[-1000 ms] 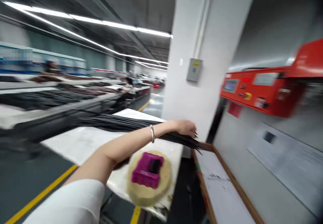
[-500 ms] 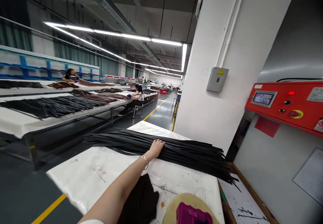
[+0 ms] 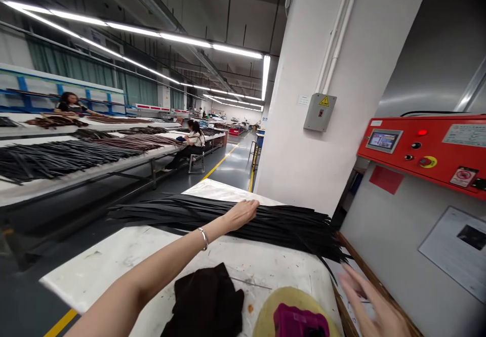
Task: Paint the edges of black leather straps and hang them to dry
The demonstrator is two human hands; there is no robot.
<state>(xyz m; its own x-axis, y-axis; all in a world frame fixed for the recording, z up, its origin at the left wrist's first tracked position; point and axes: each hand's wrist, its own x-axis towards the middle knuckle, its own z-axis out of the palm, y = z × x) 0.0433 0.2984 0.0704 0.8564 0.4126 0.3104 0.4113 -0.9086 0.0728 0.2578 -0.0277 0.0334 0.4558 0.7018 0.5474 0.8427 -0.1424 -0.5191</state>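
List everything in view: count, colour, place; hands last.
Worktable: one, stained white, in front
Strip bundle: one, black, across worktable
Dark material: one, blackish, on worktable
Round block: one, yellow, worktable's right
Purple item: one, purple, on round block
Control panel: one, red, right
Sheets: two, red and greyish, below control panel
Pillar: one, white, beyond worktable
Switch box: one, grey, on pillar
Ceiling lights: several, white, overhead
Background tables: several, white, left
Strip piles: several, black, brown, on background tables
Co-workers: two clearest, dark and light tops, left
Bracelet: one, silver, left wrist
Left hand: one, bare, on strip bundle
Right hand: one, bare, blurred, lower right
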